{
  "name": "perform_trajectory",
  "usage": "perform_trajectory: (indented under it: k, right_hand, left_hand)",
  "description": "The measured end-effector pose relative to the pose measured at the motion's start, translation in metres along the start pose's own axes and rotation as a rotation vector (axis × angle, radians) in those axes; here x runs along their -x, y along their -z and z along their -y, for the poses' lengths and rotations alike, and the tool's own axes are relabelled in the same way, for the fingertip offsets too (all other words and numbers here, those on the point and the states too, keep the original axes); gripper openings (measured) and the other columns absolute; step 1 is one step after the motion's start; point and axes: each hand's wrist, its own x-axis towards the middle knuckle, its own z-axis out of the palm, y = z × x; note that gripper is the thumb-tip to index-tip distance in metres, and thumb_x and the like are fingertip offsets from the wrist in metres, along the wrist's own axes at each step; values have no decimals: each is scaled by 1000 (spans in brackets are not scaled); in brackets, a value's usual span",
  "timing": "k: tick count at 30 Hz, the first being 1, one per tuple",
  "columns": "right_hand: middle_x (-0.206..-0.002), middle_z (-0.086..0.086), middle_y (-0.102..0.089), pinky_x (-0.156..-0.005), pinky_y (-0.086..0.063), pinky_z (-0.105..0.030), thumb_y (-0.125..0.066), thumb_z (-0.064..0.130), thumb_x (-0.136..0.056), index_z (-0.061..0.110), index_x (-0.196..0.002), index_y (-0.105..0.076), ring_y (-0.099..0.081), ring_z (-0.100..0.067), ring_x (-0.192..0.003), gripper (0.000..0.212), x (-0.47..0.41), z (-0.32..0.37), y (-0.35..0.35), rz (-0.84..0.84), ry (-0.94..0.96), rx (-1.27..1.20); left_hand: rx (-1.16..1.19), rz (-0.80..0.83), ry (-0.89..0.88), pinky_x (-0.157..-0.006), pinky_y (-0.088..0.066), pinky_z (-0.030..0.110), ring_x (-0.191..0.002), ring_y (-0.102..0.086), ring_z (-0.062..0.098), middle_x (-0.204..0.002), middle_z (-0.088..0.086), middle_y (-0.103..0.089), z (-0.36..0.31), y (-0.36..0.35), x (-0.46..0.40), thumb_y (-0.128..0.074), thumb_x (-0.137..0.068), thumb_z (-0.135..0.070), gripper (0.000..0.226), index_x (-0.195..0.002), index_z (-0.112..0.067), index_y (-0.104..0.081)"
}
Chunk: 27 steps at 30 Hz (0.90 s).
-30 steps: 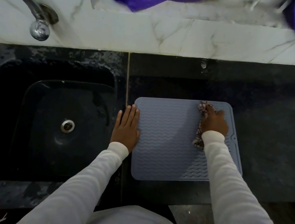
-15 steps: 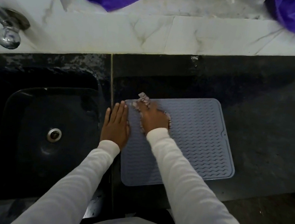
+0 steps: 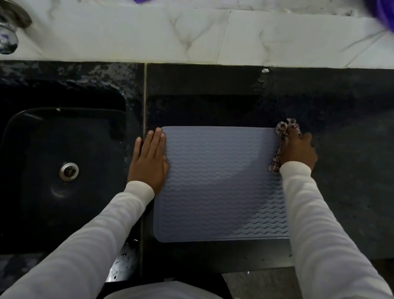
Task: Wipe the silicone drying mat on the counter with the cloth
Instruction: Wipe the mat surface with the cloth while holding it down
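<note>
Silicone drying mat [image 3: 221, 184], blue-grey, lies flat on the dark counter [image 3: 355, 176] at centre frame, just right of the sink [image 3: 57, 165]. Left hand [image 3: 149, 161] rests with straight fingers on the mat's left edge, pinning it. Right hand [image 3: 298, 150] grips the patterned cloth [image 3: 282, 140] at the mat's upper right corner; half a second earlier it was at the upper left. Judgement: one pass along the top strip is complete; lower rows appear outstanding.
</note>
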Motion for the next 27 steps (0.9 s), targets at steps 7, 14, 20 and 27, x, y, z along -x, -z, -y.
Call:
perform_trajectory:
  k: [7, 14, 20, 27]
  right_hand:
    - [-123, -23, -53, -81, -48, -49, -54, 20, -94, 22, -132, -55, -59, -45, -98, 38, 43, 49, 28, -91, 244, -214]
    - [-150, -12, -38, -93, -51, -47, -50, 32, -97, 27, -139, -46, -51, -33, -125, 43, 153, 178, -34, 150, 610, -199]
    - [-145, -25, -40, -56, -56, -41, -81, 22, -71, 27, -135, -54, -69, -37, -77, 70, 163, 161, -40, 148, 578, -23]
    - [-142, -19, -38, -73, -51, -45, -59, 23, -89, 37, -144, -39, -63, -40, -88, 60, 112, 81, -24, 107, 383, -5]
  left_hand:
    - [-24, 45, -50, -123, 5, 41, -152, -5, 24, -164, 10, -10, 6, 7, -2, -6, -97, -33, 65, -156, -6, -12]
    - [53, 53, 37, -122, 12, 39, -152, -1, 25, -164, 10, -7, -16, -3, 25, -27, -102, -35, 62, -156, -7, -14]
    - [1, 27, 56, -122, 6, 44, -152, -4, 24, -164, 8, -8, -15, -7, 29, -23, -104, -26, 55, -156, -9, -15]
    - [61, 1, 78, -123, 7, 41, -152, 0, 21, -165, 7, -5, -15, -11, 31, -20, -106, -27, 55, -157, -10, -9]
